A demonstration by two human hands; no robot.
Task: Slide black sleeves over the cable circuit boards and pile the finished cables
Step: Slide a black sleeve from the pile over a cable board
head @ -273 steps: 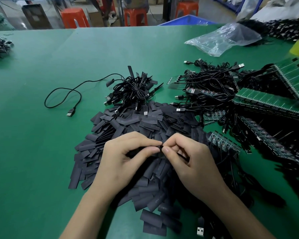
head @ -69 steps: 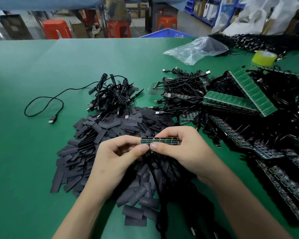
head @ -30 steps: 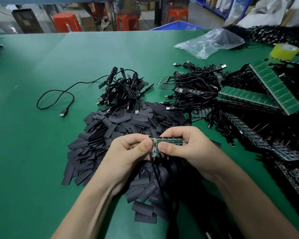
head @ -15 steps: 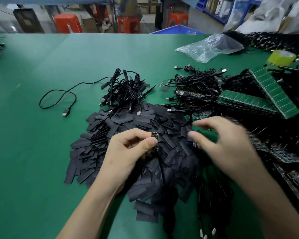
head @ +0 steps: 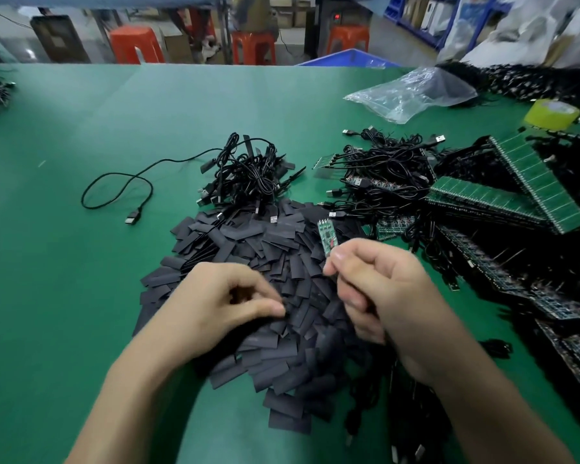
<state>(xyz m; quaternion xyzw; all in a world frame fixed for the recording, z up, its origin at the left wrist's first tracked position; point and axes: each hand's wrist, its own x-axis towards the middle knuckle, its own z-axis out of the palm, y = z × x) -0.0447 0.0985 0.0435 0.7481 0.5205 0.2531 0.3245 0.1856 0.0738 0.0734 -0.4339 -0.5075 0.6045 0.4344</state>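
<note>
Green surface (head: 81,296) spread with a heap of black sleeves (head: 248,242). Right hand (head: 385,289) up, fingers clamped on a small circuit board (head: 327,236), standing above the heap. Left hand (head: 221,306) down on the sleeves, fingers curled together. Gripping one? Cannot tell. Cable pile (head: 245,182) just behind the heap; green board strips (head: 482,199) lie off right.

head-worn, angled down, close over table (head: 81,296)

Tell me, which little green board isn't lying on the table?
The small green board pinched upright in the right grip, above the black sleeves. The other boards lie in strips further right.
</note>
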